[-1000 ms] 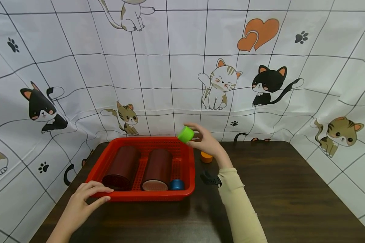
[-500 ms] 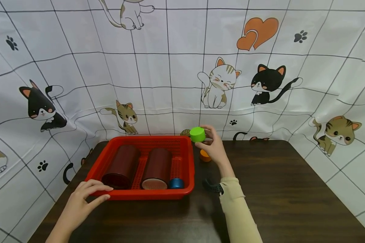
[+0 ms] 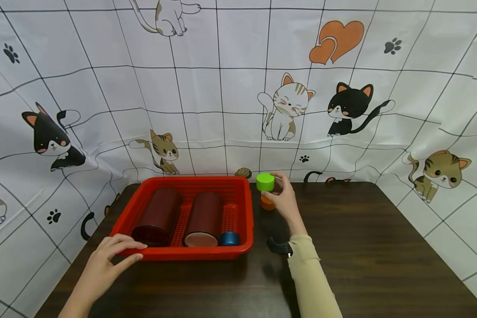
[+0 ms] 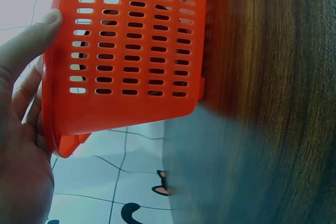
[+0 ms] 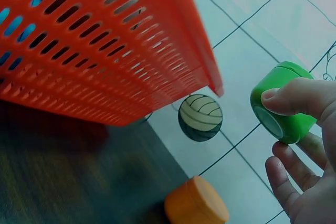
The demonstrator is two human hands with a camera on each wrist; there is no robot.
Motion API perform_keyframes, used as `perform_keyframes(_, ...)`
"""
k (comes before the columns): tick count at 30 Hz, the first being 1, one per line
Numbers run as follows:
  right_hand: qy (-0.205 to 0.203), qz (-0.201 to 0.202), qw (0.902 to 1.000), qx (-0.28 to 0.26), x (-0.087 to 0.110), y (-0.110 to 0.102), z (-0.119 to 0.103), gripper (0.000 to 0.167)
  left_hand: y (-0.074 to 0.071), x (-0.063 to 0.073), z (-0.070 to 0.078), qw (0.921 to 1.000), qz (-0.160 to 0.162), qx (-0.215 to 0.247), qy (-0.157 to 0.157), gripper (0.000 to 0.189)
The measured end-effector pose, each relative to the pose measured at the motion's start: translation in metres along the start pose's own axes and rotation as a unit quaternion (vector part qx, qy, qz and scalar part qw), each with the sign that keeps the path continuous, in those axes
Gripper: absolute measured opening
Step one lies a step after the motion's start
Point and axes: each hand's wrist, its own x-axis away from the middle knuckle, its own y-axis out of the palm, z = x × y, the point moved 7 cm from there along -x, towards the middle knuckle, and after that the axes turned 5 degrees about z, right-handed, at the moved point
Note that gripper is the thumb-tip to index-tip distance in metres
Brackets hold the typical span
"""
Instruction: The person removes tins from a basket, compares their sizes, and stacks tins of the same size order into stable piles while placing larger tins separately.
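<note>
Between thumb and fingers my right hand [image 3: 285, 199] pinches a small green round container [image 3: 265, 182], held up right of the red basket [image 3: 191, 252]. In the right wrist view the green container [image 5: 283, 100] tilts, its recessed base showing. Just below it, an orange round container [image 3: 267, 203] stands on the table, partly hidden by the hand; it also appears orange [image 5: 196, 203] in the right wrist view. My left hand [image 3: 109, 263] grips the basket's near left rim, the thumb [image 4: 37, 35] lying on the outside wall.
Inside the basket lie two dark brown cylinders [image 3: 159, 216] and a small blue round container [image 3: 230, 238] at the near right corner. A dark wooden table [image 3: 361, 247] carries everything. Behind it hangs a white cat-print sheet [image 3: 238, 101].
My right hand has carried the green container from over the basket's back right corner rightward and down, to just above the orange one. The left hand stays on the rim.
</note>
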Motion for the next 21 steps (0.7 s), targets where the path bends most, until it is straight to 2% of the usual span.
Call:
perform_keyframes(13, -0.002, 0.000, 0.9996, 0.027, 0.002, -0.005, 0.009, 0.080, 0.001, 0.000, 0.000, 1.0000, 0.001, -0.002, 0.001, 0.034)
perform_keyframes(21, 0.005, 0.010, 0.9997, 0.024, 0.004, -0.012, 0.015, 0.073, 0.001, -0.001, 0.000, 1.0000, 0.000, -0.005, 0.001, 0.034)
